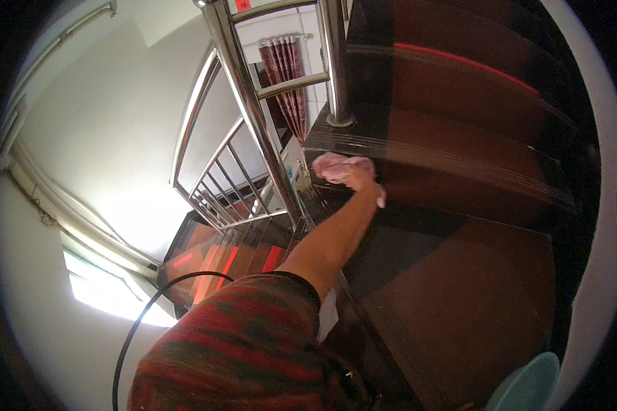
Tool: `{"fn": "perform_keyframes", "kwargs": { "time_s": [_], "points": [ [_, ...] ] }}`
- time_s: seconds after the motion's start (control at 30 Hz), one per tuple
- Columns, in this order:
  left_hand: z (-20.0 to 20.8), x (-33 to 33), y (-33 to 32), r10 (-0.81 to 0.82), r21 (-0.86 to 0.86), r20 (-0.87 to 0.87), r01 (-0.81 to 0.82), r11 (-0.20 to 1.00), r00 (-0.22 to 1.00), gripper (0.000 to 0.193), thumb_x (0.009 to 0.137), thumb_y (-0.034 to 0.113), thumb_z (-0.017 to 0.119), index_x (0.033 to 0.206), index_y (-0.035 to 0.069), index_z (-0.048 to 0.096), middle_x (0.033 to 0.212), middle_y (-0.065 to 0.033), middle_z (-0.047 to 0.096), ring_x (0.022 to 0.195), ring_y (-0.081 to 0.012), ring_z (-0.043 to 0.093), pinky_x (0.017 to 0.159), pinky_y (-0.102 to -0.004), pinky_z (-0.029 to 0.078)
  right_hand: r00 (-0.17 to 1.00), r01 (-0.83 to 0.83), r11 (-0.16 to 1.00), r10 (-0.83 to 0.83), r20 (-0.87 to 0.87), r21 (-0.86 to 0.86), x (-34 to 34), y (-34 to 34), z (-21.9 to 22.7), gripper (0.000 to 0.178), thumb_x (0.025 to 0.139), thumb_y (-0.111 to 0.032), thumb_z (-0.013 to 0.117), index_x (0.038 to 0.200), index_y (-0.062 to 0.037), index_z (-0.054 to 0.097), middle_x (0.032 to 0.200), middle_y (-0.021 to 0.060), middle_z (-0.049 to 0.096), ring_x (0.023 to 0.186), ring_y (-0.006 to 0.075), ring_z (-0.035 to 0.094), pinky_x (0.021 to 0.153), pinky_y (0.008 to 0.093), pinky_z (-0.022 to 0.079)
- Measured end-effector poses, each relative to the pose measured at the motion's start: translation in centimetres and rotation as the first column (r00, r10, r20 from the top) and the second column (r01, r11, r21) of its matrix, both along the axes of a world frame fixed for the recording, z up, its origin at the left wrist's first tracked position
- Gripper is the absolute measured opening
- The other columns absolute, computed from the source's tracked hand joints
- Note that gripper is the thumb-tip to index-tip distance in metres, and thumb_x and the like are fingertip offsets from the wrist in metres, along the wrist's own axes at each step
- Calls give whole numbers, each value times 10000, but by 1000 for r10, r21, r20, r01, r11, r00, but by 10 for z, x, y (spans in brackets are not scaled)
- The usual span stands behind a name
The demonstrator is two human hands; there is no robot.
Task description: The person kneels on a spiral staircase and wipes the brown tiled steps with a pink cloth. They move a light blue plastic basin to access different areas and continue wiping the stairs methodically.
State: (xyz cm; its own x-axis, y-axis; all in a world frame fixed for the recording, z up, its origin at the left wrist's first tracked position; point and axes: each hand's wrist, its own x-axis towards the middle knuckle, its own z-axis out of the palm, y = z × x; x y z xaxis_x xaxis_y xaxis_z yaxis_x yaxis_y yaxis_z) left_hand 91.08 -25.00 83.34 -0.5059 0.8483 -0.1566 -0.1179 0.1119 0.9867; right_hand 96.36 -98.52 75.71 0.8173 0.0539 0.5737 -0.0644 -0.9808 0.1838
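Observation:
My left arm, in a red and dark green patterned sleeve, reaches up from the lower left. At its end my left hand is closed on a crumpled pink cloth. The cloth lies against the left end of a dark stair step, just below the foot of a steel railing post. My thumb points down on the right side of the hand; the other fingers are partly hidden by the cloth. My right hand does not show.
Steel railings run along the left, with lower stairs beyond. Brown steps curve upward at upper right. A pale blue-green basin stands at lower right. A black cable loops at lower left. A patterned curtain hangs behind the railing.

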Motion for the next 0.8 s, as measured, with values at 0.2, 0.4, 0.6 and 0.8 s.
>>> {"fn": "perform_keyframes", "kwargs": {
  "time_s": [0.2,0.4,0.6,0.8],
  "points": [
    [20,114,-82,-286,-43,226,303,952,931,473,931,450,513,1066,-2,541,1051,-206,588,972,-324,586,793,-417,482,1000,-19,1000,19,-3,8,-2,-2,9,636,954,-545,420,1315,-31,516,1219,321,500,1020,489,536,832,599,465],
    [31,149,-104,-406,-71,381,464,883,831,454,926,450,522,1047,13,528,1033,-187,574,955,-304,572,785,-404,471,995,31,998,-26,-97,49,-2,-1,8,652,954,-557,412,1317,-25,514,1223,305,509,1014,478,540,819,608,453],
    [16,98,-57,-296,-105,427,372,922,855,437,921,450,531,1027,27,516,1014,-169,559,937,-283,557,777,-390,461,997,-17,996,22,68,-85,1,-2,-4,638,958,-551,411,1313,-32,519,1200,273,535,1006,443,557,814,570,471],
    [-7,11,7,-85,-148,447,168,975,890,420,917,450,540,1008,42,503,995,-151,545,920,-263,543,768,-377,450,999,-14,998,16,37,-53,1,-9,-5,631,956,-550,419,1308,-36,524,1191,266,542,1002,437,560,820,556,476]
  ]
}}
